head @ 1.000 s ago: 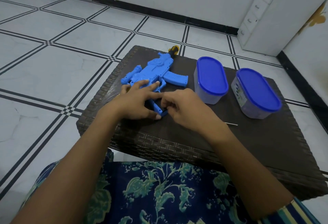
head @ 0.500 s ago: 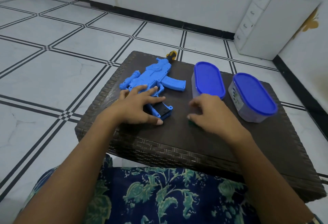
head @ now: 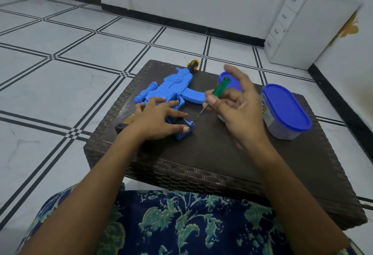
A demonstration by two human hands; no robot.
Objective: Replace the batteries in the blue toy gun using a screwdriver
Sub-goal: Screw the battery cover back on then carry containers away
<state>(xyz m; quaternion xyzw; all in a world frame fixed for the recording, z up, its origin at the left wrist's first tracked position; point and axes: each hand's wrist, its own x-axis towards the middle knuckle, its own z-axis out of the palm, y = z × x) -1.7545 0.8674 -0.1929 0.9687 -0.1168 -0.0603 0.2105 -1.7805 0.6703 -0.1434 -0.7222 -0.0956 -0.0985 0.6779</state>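
Note:
The blue toy gun [head: 171, 88] lies flat on the dark woven table [head: 212, 153], its orange muzzle pointing away from me. My left hand [head: 159, 120] rests on the gun's grip end with fingers spread, pressing it down. My right hand [head: 236, 105] holds a green-handled screwdriver [head: 219, 90] pinched between thumb and fingers, lifted above the table. Its thin metal tip points down-left toward the grip, a short gap away from it.
Two lidded containers with blue lids stand on the table's right: one [head: 284, 111] in plain sight, the other [head: 232, 82] mostly behind my right hand. A yellow-and-black object [head: 126, 123] peeks out under my left wrist. A white drawer unit [head: 292, 32] stands against the far wall.
My right hand left the gun's grip, reached right to the table, picked up the green screwdriver and raised it. My left hand stayed on the gun.

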